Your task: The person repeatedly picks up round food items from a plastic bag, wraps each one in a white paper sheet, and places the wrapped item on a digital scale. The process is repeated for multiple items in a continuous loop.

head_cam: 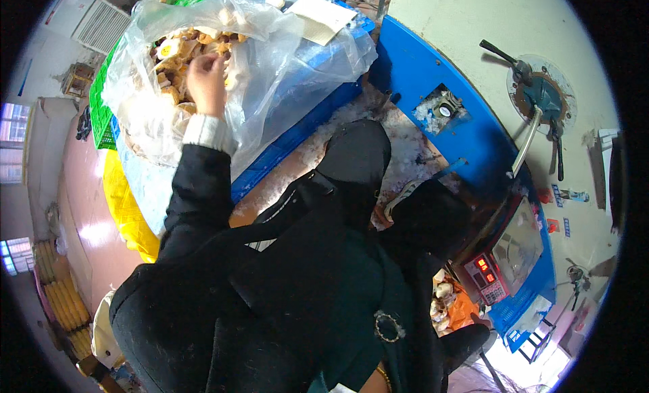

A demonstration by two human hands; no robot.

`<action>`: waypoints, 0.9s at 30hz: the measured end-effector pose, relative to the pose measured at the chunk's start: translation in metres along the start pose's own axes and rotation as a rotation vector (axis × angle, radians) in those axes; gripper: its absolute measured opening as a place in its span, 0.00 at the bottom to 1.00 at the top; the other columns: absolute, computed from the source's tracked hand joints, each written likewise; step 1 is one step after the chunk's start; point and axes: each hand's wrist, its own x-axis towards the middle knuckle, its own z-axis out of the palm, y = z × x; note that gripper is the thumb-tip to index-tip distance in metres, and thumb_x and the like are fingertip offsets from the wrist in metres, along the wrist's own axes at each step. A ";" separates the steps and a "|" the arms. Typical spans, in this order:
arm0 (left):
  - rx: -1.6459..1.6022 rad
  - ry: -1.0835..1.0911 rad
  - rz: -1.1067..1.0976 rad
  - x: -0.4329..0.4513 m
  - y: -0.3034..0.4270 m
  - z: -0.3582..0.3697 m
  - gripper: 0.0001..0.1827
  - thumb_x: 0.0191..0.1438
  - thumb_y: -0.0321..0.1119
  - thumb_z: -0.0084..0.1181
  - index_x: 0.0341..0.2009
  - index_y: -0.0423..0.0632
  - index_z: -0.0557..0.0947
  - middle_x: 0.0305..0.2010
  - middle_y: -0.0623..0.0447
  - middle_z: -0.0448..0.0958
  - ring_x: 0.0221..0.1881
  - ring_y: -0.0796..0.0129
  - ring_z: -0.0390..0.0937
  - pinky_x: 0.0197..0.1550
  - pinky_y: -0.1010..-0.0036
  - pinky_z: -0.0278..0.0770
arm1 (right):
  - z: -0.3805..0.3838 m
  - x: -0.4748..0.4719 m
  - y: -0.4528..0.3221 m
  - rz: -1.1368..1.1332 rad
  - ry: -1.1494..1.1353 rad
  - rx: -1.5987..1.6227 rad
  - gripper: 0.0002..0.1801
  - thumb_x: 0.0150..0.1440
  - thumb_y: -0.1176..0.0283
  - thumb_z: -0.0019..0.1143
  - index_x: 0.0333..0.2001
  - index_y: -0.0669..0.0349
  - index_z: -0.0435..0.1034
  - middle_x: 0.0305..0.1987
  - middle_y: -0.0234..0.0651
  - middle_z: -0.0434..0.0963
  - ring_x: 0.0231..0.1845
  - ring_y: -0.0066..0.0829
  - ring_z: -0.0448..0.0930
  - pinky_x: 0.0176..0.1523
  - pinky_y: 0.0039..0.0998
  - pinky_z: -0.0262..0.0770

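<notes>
My left hand (pixel 207 84), in a white cuff and black sleeve, reaches into a large clear plastic bag (pixel 284 63) at the upper left. Its fingers are bent among small brown and white plush pieces (pixel 175 73), one bearing a yellow smiling face. Whether they grip a piece is hidden. My right sleeve (pixel 464 339) stretches to the lower right. At its end only a dim bit of my right hand (pixel 480 320) shows, beside an orange bag (pixel 462 307) and more plush pieces (pixel 442 304).
The clear bag lies over a blue crate (pixel 299 139) and a green crate (pixel 104 114). A blue filling machine (pixel 431 63) with a nozzle (pixel 444 110) stands right of my knee, and a scale with a lit red display (pixel 485 271) below it. White stuffing fluff (pixel 350 114) covers the floor.
</notes>
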 end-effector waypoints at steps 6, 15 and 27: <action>0.643 -0.007 -0.076 0.079 -0.087 0.034 0.18 0.47 0.35 0.58 0.45 0.45 0.79 0.49 0.40 0.73 0.52 0.50 0.71 0.54 0.62 0.69 | 0.005 0.024 -0.008 -0.452 0.369 0.411 0.31 0.52 0.44 0.55 0.39 0.64 0.76 0.39 0.45 0.81 0.42 0.46 0.80 0.42 0.40 0.76; -0.227 0.106 -0.030 0.038 -0.008 0.031 0.14 0.59 0.37 0.55 0.37 0.37 0.79 0.30 0.51 0.79 0.30 0.72 0.75 0.32 0.77 0.72 | -0.108 -0.084 -0.084 -0.863 0.428 1.226 0.18 0.53 0.66 0.64 0.43 0.67 0.74 0.41 0.40 0.80 0.42 0.30 0.80 0.47 0.29 0.75; -0.801 -0.711 -0.090 -0.162 0.142 0.087 0.08 0.61 0.33 0.53 0.38 0.41 0.77 0.32 0.57 0.76 0.32 0.80 0.72 0.34 0.82 0.70 | -0.287 -0.431 -0.236 -1.960 0.749 1.217 0.18 0.50 0.70 0.64 0.46 0.52 0.74 0.30 0.34 0.68 0.29 0.32 0.74 0.31 0.32 0.70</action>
